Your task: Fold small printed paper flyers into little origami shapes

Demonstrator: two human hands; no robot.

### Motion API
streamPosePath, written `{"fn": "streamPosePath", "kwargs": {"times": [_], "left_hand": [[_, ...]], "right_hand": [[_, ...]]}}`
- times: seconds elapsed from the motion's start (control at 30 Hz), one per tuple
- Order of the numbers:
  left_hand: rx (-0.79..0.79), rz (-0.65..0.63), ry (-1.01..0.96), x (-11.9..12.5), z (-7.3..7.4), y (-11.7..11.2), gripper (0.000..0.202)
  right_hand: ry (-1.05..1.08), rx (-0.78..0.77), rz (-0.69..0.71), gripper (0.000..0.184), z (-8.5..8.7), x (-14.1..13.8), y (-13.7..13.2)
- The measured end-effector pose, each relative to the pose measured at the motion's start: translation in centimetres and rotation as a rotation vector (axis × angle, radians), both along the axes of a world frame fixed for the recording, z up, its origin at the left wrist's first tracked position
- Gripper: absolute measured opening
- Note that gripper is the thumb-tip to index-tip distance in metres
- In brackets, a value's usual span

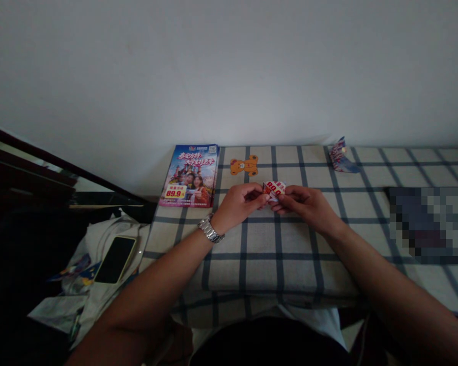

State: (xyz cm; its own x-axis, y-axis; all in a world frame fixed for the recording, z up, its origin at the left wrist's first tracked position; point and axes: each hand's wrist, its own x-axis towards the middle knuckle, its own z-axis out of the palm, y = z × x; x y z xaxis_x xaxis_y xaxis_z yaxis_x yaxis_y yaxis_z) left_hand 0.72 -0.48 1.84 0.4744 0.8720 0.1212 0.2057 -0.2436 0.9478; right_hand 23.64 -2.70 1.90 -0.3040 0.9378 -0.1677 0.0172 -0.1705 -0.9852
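Observation:
Between my two hands is a small folded piece of printed paper (pixel 274 190), red and white with part of a large number showing. My left hand (pixel 239 203), with a metal watch (pixel 211 229) on its wrist, pinches the paper's left side. On the opposite side the fingers of my right hand (pixel 309 206) are closed on the same paper. Both hands are above the checked tablecloth (pixel 261 239). Fingers cover the paper's side edges. A flat orange bear cutout (pixel 244 165) lies just beyond my left hand.
A stack of printed flyers (pixel 191 178) lies to the left. At the back right stands a bent scrap of printed paper (pixel 341 156). A blurred-out dark object (pixel 425 223) lies farther right. Below left, a phone (pixel 115 259) rests on pale crumpled material (pixel 93 239).

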Motion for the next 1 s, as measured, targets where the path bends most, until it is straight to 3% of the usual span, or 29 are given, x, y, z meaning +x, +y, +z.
{"fn": "streamPosePath", "kwargs": {"times": [0.77,1.0], "left_hand": [[0.135,0.151,-0.072,0.0,-0.3,0.0,0.028],[0.200,0.147,-0.079,0.0,-0.5,0.1,0.018]], "right_hand": [[0.029,0.002,0.067,0.036,-0.9,0.2,0.0],[-0.085,0.114,0.084,0.031,-1.4,0.2,0.0]]}}
